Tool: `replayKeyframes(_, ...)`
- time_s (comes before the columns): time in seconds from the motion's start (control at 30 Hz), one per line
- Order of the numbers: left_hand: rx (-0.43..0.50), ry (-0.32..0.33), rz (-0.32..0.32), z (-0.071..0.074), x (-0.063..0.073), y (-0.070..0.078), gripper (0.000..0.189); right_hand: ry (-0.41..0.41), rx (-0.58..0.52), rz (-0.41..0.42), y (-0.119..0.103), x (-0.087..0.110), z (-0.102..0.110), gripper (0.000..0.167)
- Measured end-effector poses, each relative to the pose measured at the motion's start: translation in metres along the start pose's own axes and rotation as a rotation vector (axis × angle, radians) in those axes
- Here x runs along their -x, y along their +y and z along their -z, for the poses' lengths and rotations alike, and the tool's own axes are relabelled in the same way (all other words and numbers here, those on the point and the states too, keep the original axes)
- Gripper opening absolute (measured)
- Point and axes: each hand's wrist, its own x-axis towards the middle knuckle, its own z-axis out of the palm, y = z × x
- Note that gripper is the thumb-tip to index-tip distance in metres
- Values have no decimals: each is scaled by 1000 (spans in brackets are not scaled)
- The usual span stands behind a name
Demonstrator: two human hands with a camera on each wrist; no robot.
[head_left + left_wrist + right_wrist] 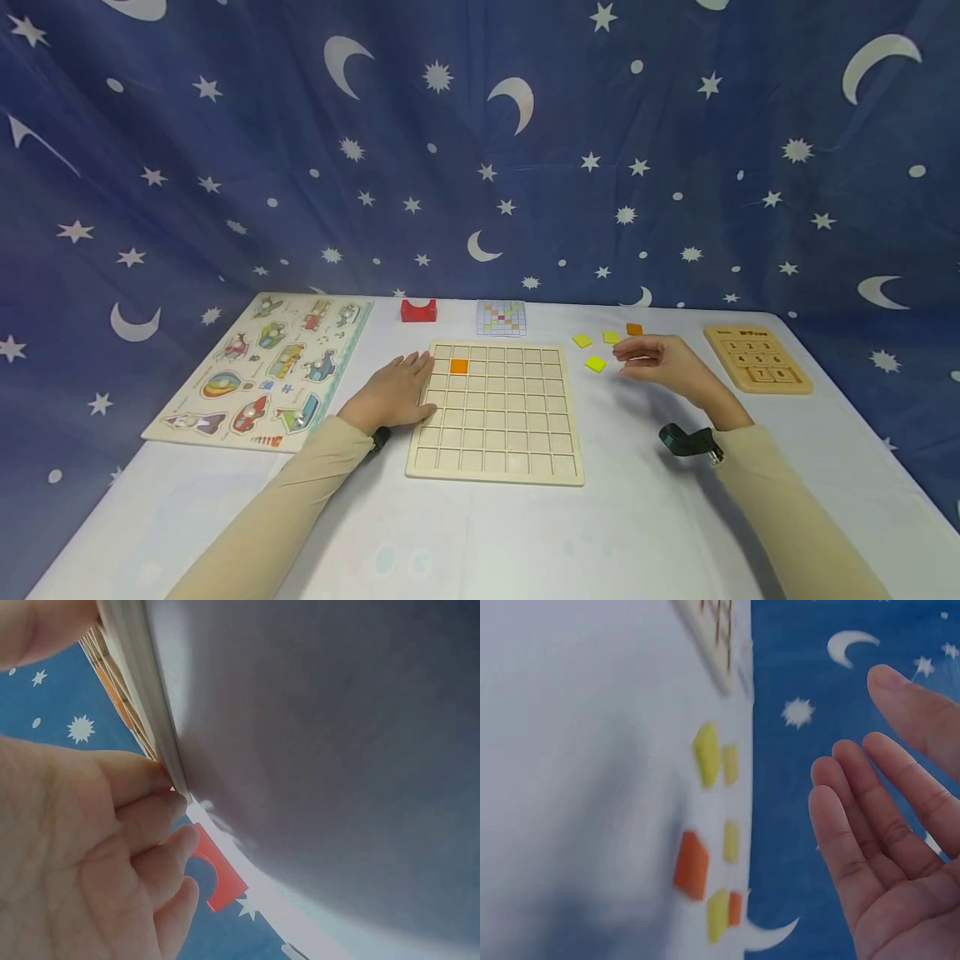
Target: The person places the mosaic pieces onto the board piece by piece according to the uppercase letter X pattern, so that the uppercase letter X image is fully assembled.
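Observation:
A pale wooden grid board lies on the table, with one orange square tile in its upper left part. My left hand rests against the board's left edge, thumb and fingertips touching it. Beyond the board's right side my right hand hovers with fingers extended and nothing between them in the right wrist view. Loose yellow tiles lie by its fingertips, and an orange tile is just behind it. Another orange tile shows in the right wrist view; the hand hides it in the head view.
On the left lies a puzzle board with vehicle pictures. A red block with a curved notch and a coloured grid card are behind the grid board. Far right is a wooden number board. A starry blue curtain backs the table.

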Motion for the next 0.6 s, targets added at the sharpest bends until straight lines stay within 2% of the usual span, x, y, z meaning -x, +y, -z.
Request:
replayKeyframes(0.4, -6, -1, 5, 0, 0, 0, 76, 70, 46, -135, 39, -9, 8, 44)
replayKeyframes(0.6, 2, -7, 7, -1, 0, -1, 77, 80, 83, -176, 48, -17, 9, 45)
